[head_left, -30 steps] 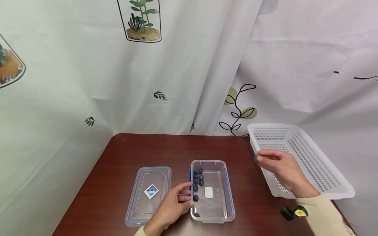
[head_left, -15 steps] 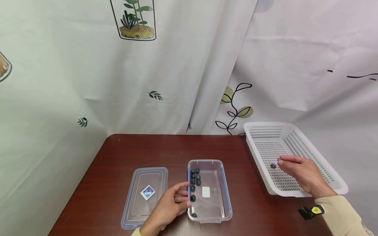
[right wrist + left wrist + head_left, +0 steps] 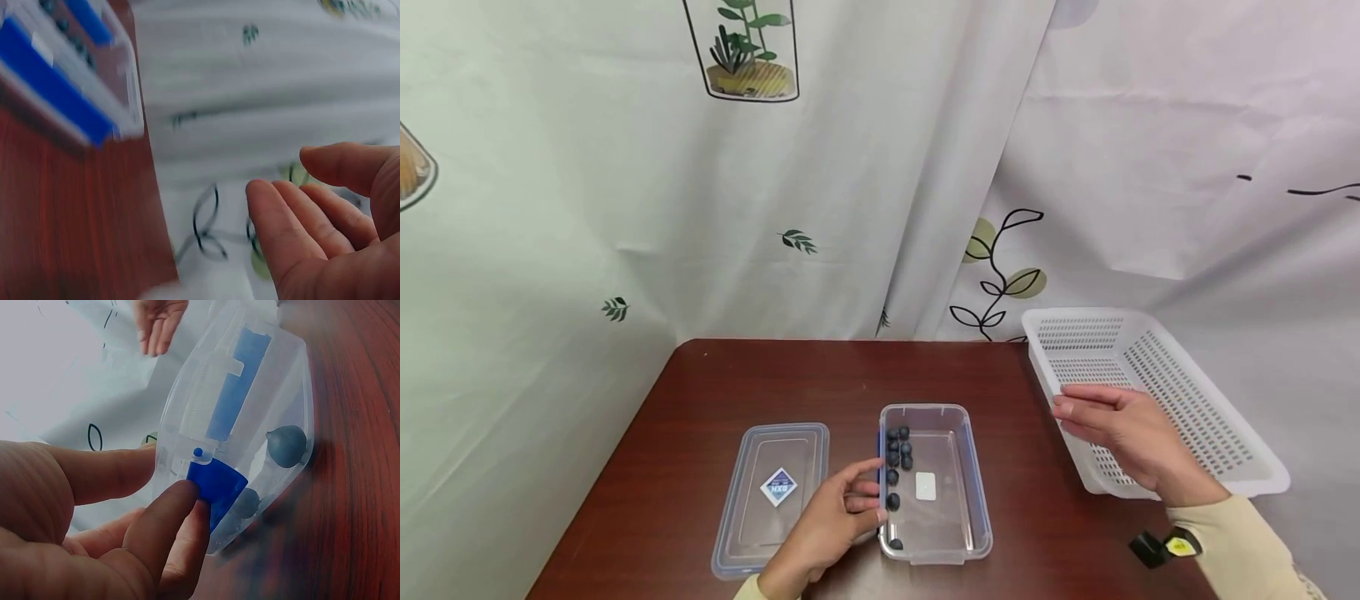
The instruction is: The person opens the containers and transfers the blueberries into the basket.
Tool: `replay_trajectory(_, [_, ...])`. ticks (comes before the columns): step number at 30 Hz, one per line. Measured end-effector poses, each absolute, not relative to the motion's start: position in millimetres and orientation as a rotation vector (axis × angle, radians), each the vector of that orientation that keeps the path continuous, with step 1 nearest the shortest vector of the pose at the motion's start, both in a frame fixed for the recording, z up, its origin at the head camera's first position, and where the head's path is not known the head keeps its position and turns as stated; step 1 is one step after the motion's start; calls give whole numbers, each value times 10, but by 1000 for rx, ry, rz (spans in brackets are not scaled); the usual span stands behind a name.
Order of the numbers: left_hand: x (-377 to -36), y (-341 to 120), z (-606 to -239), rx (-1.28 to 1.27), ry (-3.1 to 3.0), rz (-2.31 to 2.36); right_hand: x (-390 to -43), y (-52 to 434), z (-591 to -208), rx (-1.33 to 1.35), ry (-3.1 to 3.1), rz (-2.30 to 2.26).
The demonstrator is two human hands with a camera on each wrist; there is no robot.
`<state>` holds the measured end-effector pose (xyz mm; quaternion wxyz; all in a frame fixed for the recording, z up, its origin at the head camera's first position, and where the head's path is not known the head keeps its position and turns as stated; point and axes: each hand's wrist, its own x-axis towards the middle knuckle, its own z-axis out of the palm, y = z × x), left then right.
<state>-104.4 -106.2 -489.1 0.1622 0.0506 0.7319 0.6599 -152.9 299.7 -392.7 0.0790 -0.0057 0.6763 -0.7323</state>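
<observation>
Beside the left grip point(image 3: 832, 518), blueberries point(image 3: 892, 477) (dark ones) lie in the box point(image 3: 951, 517).

You have bright, soft, even light in the head view, greenish on the left of the curtain point(image 3: 850, 167) and pinkish on the right, with mild grey shadows in its folds. The counter point(image 3: 790, 375) catches a pale glare at the bottom edge. Your wrist views are dimmer: the left one looks hazy, with dark shadow beneath the box point(image 3: 56, 87); the right one blurs box and curtain.
</observation>
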Motion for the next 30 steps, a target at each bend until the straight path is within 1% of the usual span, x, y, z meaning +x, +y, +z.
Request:
replay_trajectory(7, [-1075,-1053,-4871,150,2096,1866,-1548,2433,-3986,-129,2012,-1993])
replay_trajectory(13, [-1092,-1042,-4870,164,2090,1888,-1576,1972,-4161,-259,2000,-1817])
replay_trajectory(18, [-1106,-1037,-4876,170,2075,1921,-1555,1603,-4354,-314,2027,-1672])
replay_trajectory(23, [-1106,-1040,-4888,174,2069,1924,-1503,1354,-4556,-304,2013,-1602])
replay_trajectory(30, [-1028,-1058,-4895,135,2065,1900,-1404,1155,-4755,-282,2003,-1549])
